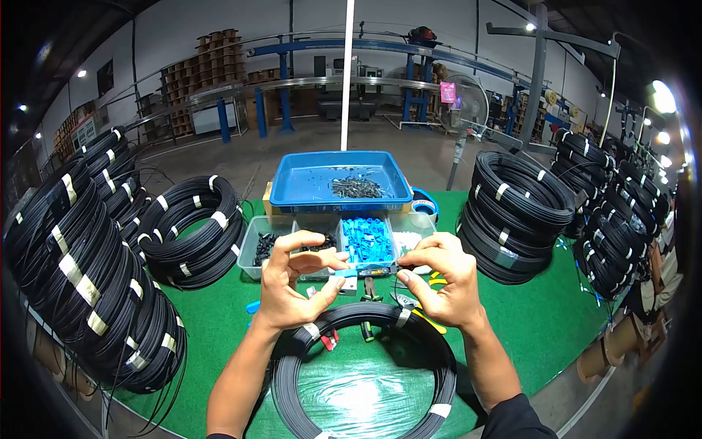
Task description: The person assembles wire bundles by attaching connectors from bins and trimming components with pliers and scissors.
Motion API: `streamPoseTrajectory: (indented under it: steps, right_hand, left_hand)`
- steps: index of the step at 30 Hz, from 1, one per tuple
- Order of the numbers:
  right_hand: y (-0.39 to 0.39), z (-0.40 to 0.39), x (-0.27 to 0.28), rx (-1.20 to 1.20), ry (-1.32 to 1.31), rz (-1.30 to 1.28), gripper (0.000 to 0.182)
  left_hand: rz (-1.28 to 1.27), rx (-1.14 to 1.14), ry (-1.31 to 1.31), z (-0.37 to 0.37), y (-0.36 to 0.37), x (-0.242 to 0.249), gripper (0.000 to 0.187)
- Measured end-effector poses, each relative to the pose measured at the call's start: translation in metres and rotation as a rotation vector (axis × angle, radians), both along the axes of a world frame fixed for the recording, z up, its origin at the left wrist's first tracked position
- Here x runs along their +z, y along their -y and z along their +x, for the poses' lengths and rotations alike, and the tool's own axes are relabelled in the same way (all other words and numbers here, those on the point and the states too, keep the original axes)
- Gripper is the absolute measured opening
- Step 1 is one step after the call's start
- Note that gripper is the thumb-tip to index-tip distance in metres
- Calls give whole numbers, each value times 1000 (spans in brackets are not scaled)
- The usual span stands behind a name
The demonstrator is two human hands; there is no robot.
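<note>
Between my hands, above a black cable coil (292,373), is a small blue-and-black connector (369,271). My left hand (292,285) pinches its blue end with thumb and index finger, the other fingers curled. Thumb and index finger of my right hand (446,285) are closed at its dark end, where a thin black cable seems to enter; the fingertips partly hide it. Just behind, a clear divided bin (252,274) holds black parts, blue connectors (368,240) and white pieces. The coil lies flat on the green table, tied with pale tape.
A blue tray (292,192) with black scraps stands behind the bin. Yellow-handled pliers (431,318), a black-and-green tool (368,333) and a red tool (330,341) lie near the coil. Stacked cable coils (80,278) rise at left, more coils (515,219) at right.
</note>
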State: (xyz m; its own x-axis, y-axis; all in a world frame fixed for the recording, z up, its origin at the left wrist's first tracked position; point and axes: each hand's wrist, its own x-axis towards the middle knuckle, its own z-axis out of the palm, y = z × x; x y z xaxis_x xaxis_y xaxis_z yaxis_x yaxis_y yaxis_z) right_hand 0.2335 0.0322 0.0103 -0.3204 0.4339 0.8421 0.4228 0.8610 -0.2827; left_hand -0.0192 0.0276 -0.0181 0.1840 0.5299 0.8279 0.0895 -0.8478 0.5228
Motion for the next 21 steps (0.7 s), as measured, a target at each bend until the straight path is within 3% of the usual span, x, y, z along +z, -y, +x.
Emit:
streamPoseTrajectory:
  steps: [12,21]
  right_hand:
    - [3,-7,-2,-4,45,29,18]
    - [3,-9,-2,-49,56,53,20]
  left_hand:
    - [18,82,-142,-10,-1,9,66]
    - [34,13,-86,-8,-2,9,58]
